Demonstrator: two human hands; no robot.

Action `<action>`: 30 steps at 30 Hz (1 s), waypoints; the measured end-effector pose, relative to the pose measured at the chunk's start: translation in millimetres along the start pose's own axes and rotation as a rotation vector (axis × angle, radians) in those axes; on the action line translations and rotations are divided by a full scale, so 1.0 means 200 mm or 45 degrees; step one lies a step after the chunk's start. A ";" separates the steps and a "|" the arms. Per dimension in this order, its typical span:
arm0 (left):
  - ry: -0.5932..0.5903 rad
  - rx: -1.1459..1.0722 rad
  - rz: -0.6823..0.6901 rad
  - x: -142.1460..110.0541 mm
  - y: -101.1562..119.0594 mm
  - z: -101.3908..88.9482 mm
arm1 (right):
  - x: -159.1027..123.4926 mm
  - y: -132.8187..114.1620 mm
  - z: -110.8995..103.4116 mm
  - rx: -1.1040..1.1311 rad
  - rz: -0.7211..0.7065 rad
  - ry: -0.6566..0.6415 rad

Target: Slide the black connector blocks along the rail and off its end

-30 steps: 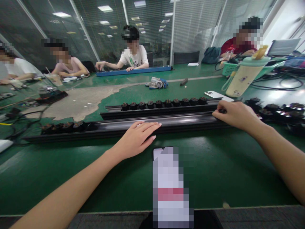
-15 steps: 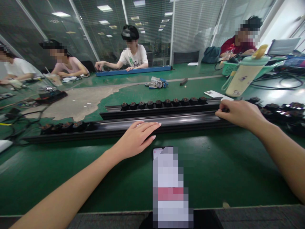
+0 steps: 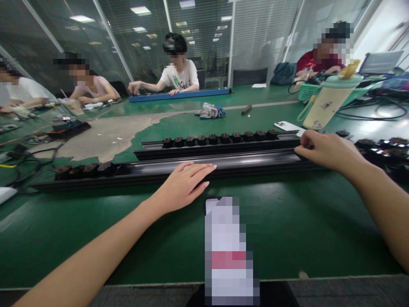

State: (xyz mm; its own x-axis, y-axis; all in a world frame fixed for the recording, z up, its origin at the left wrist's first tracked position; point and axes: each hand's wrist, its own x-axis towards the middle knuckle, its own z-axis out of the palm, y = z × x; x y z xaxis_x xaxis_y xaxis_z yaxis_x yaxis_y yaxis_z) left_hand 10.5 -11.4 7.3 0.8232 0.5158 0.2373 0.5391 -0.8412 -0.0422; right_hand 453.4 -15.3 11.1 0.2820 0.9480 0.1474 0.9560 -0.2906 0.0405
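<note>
A long black metal channel rail lies across the table in front of me. My left hand rests flat on its middle, fingers stretched out. At the rail's right part, my right hand has its fingers curled in a closed grip; what they hold, if anything, is hidden. Several black round parts with copper-coloured tops sit in the rail's left end. Just behind lies a second black rail with a row of similar round parts. More such parts stand right of my right hand.
A phone with a blurred screen lies near the table's front edge. Behind the rails are a white phone, a tumbler, gloves and a green basket. Several people sit around the green table.
My right hand has shifted slightly to the right along the rail, its fingers still curled. My left hand stays in place on the rail.
</note>
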 end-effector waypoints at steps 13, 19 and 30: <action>0.025 0.014 -0.001 0.00 0.00 0.01 | 0.01 0.03 -0.01 0.087 -0.027 0.008; 0.016 0.005 0.003 0.00 0.00 0.00 | 0.03 0.05 0.00 0.105 -0.083 -0.013; 0.015 0.013 0.001 0.01 0.00 0.00 | 0.05 0.08 0.04 0.038 -0.034 -0.101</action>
State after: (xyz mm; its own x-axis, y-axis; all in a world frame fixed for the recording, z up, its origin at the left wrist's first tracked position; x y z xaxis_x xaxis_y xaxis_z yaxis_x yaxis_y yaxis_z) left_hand 11.6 -10.7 7.6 0.8217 0.5129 0.2484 0.5401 -0.8400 -0.0523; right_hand 471.2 -9.1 6.0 0.2611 0.9629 0.0679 0.9648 -0.2626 0.0133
